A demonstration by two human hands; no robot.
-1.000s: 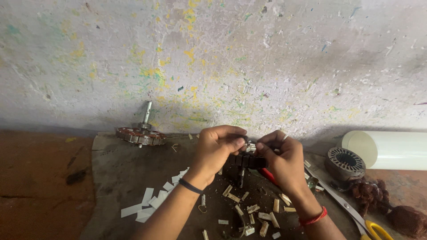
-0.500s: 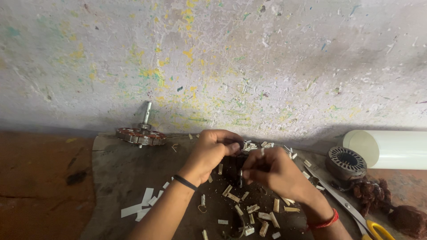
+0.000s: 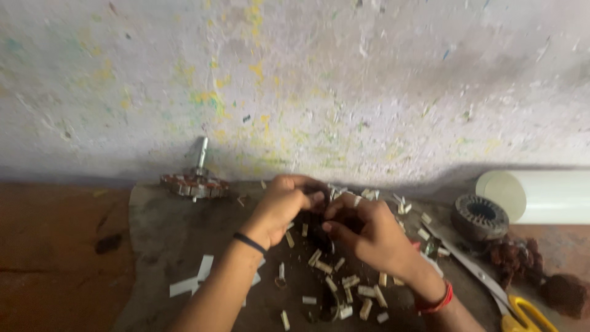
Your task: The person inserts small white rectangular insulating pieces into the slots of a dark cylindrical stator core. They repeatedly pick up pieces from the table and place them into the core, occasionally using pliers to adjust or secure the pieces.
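Hands together mid-mat: left hand (image 3: 279, 206) and right hand (image 3: 369, 233) both pinching small dark motor part (image 3: 319, 229), mostly hidden. White paper slips (image 3: 344, 286) scattered beneath; wound stator (image 3: 480, 215) right.

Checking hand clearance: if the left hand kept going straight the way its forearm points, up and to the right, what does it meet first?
The left hand already sits against the right hand, over a small dark part between them. Past that, likely the white scraps near the wall; depth is unclear.

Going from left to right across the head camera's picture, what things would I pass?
Dark stain on the floor → rotor with upright shaft → left hand → right hand → round stator core → white cylinder.
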